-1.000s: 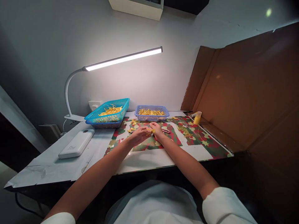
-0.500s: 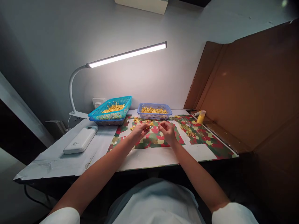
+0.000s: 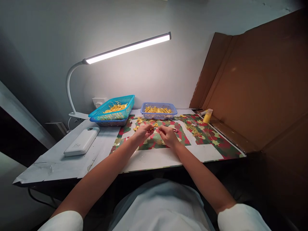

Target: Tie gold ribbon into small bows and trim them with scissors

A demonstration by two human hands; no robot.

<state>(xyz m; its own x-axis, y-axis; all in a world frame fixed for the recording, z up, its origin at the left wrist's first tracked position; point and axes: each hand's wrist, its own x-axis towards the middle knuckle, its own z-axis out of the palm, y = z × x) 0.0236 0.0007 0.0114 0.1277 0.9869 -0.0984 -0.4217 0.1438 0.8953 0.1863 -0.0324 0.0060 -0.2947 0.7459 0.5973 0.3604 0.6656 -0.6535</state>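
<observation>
Head view: both hands meet over the patterned mat (image 3: 166, 144) on the desk (image 3: 55, 166), fingertips just beside each other. Thumb and fingers of the left hand (image 3: 143, 132) pinch a small gold piece (image 3: 155, 126), which sits at the fingertips, raised toward the right hand (image 3: 168, 136). That right hand is curled, thumb and forefinger drawn together; whether anything thin lies between them is too small to tell. Near the left hand, more gold pieces (image 3: 136, 128) lie on the mat. Just beyond the right hand's knuckles shows a pink tool (image 3: 175, 130), partly hidden. Farther right lies a gold tangle (image 3: 193, 131), and past it, by the cardboard (image 3: 260, 83), a yellow bottle (image 3: 207, 116) stands upright. At the back, near the wall, a purple basket (image 3: 157, 116) holds gold bits; to its left a teal basket (image 3: 130, 107), also with gold bits, rests tilted on a blue basket (image 3: 110, 123). On the desk's left part lies a white power bank (image 3: 79, 143), its display lit. Above everything, a lit lamp (image 3: 130, 48) reaches across from its curved neck.
</observation>
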